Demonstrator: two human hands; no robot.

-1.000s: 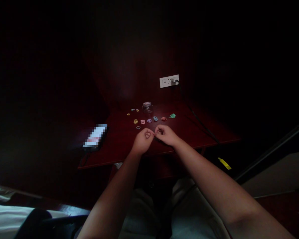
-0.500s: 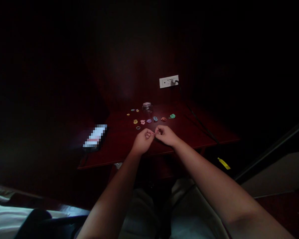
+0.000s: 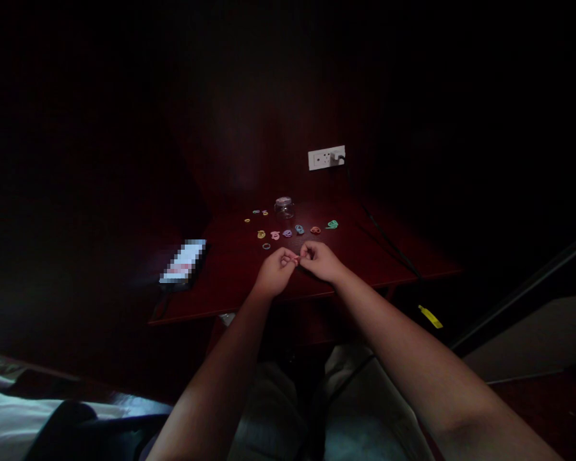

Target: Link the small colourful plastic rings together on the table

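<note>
Over the front part of the desk, my left hand (image 3: pixel 276 272) and my right hand (image 3: pixel 319 261) meet fingertip to fingertip. Both are closed in a pinch on a small pinkish rubber band, which the fingers mostly hide. Just beyond them lies a row of small rubber bands grouped by colour: yellow (image 3: pixel 261 235), pink (image 3: pixel 275 235), purple (image 3: pixel 287 234), blue (image 3: pixel 299 229), orange-red (image 3: pixel 315 230) and green (image 3: pixel 333 225). One dark greenish band (image 3: pixel 266 246) rests nearer my left hand. Behind the row stands a clear jar (image 3: pixel 284 208) with its lid on.
A few loose bands (image 3: pixel 256 212) lie at the back left of the dark red desk (image 3: pixel 221 282). A lit phone (image 3: pixel 183 262) is at the left. A wall socket (image 3: pixel 326 158) holds a plug, its black cable (image 3: pixel 388 240) running down the right side. A yellow tag (image 3: pixel 431 317) hangs off to the right.
My hands stay pinched together in nearly the same place, with only a slight shift of the fingers. The bands and jar have not moved.
</note>
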